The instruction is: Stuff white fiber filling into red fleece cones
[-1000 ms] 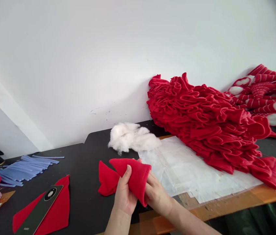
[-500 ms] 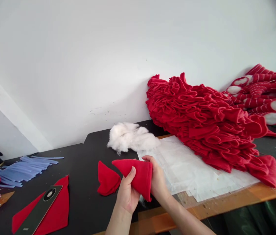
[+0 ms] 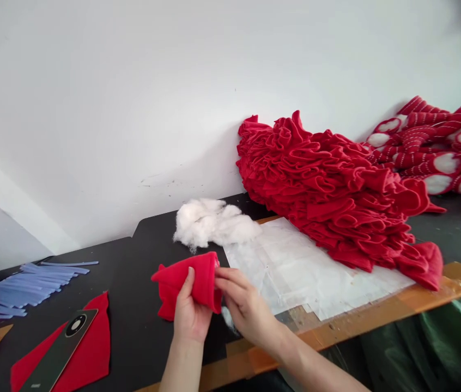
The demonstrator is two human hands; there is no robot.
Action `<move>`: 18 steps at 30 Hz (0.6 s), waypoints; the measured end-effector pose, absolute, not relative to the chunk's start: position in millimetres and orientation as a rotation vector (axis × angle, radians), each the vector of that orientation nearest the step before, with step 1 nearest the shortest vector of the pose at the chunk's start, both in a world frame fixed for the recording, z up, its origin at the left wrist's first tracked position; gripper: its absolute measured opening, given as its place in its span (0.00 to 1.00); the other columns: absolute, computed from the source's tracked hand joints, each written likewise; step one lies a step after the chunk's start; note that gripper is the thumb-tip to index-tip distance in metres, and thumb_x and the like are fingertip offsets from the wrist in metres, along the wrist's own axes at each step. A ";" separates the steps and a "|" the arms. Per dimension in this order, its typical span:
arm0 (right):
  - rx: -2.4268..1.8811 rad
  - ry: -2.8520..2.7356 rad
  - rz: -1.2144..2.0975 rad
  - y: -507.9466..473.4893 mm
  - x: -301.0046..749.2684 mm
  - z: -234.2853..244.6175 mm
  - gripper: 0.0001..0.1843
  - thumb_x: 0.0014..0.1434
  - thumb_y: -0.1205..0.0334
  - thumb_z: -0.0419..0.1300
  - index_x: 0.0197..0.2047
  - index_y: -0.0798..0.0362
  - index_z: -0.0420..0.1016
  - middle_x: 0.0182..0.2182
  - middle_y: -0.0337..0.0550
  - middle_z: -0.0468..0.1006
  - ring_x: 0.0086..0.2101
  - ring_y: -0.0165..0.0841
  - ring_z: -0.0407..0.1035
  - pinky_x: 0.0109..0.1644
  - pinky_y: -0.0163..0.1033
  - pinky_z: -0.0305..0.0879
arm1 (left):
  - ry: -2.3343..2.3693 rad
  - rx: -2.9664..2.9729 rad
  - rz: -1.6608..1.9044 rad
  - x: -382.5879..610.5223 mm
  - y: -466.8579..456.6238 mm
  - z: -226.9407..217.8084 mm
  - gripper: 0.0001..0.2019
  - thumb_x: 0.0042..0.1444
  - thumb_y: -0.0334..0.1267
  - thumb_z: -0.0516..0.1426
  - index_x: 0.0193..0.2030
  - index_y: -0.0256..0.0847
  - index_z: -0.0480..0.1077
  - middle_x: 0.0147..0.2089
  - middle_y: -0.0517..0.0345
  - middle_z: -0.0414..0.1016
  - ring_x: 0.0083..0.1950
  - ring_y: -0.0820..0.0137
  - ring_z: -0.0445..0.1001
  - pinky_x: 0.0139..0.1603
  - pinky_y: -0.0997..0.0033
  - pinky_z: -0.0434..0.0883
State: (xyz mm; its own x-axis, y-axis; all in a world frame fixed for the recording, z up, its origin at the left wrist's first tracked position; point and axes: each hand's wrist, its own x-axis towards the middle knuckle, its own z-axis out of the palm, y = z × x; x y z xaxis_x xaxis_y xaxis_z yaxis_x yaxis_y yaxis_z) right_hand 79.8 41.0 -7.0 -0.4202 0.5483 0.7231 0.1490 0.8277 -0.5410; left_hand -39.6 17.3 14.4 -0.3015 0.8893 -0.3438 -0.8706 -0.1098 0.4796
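In my left hand [image 3: 193,310] is a small red felt cone hat [image 3: 195,277], gripped with the thumb on top and its open end turned to the right. My right hand [image 3: 244,307] is closed at that opening, fingers together and pointing into the rim. The fingertips are partly hidden, and I cannot make out what they hold. A second red felt piece [image 3: 167,306] lies behind the hat, mostly covered by it. Below my right hand is a small tuft of white fluff [image 3: 228,319]. A larger heap of white stuffing [image 3: 214,224] rests farther back on the black table.
A big pile of red felt pieces [image 3: 328,190] lies on white sheeting [image 3: 271,267] to the right. Striped stuffed pieces [image 3: 430,141] stand behind it. At left are blue strips [image 3: 30,286] and a phone [image 3: 61,351] on red felt [image 3: 99,337].
The hat has shifted left and tilted, now overlapping the other red piece. My right hand has gone from around the rim to fingers pointing into the opening. The view has shifted slightly.
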 end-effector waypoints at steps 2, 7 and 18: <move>-0.605 -1.996 0.515 40.1 86.4 -16.1 0.19 0.60 0.76 0.46 0.49 0.54 0.72 0.47 0.52 0.72 0.48 0.37 0.68 0.51 0.43 0.70 | 0.759 0.034 1.835 -52.7 16.9 16.5 0.19 0.59 0.32 0.54 0.58 0.33 0.64 0.40 0.46 0.80 0.41 0.62 0.79 0.44 0.64 0.76; -0.657 -2.387 0.538 30.8 93.6 -55.4 0.17 0.54 0.79 0.52 0.40 0.53 0.76 0.38 0.47 0.75 0.39 0.37 0.70 0.41 0.40 0.73 | 0.664 0.026 1.825 -82.9 19.0 4.1 0.22 0.60 0.32 0.52 0.62 0.38 0.60 0.44 0.47 0.80 0.46 0.60 0.78 0.52 0.54 0.72; -1.133 -2.126 0.459 171.5 122.6 -55.5 0.25 0.45 0.79 0.56 0.46 0.51 0.73 0.52 0.51 0.68 0.28 0.31 0.70 0.36 0.42 0.70 | 0.767 0.020 1.773 -73.8 25.7 0.8 0.22 0.55 0.31 0.58 0.58 0.37 0.65 0.46 0.45 0.78 0.47 0.57 0.77 0.48 0.54 0.75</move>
